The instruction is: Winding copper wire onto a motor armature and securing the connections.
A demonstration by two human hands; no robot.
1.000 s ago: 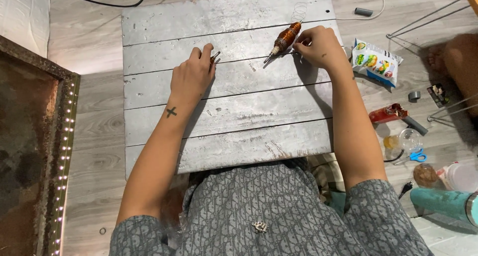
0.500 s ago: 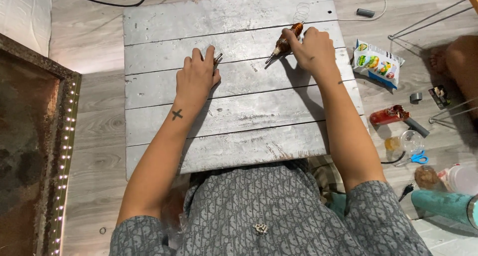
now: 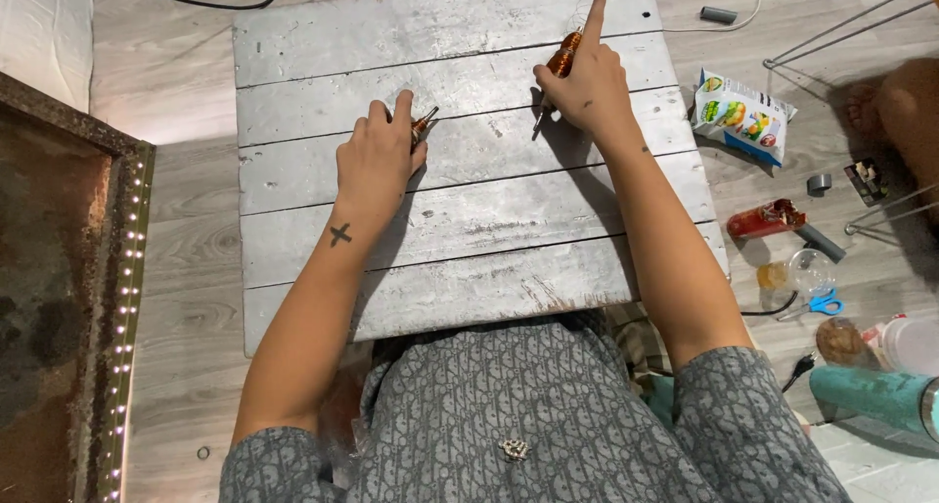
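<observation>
We see the right hand [image 3: 587, 87] at the far side of the grey plank bench [image 3: 469, 258], its grip closed around an orange-brown tool [image 3: 564, 55] while the forefinger points straight out. Our left hand [image 3: 377, 160] lies knuckles-up near the bench's middle, its grip pinching a small dark piece [image 3: 424, 123] against the planks.

Both hands [image 3: 381, 156] [image 3: 585, 87] outstretched, right forefinger extended

Board: silver-grey plank board [image 3: 469, 239], centre of frame, resting on the wood floor [image 3: 186, 219].
On board: both hands with small tools, upper middle.
On floor: snack bag [image 3: 741, 117], scissors [image 3: 820, 303], right side.
</observation>
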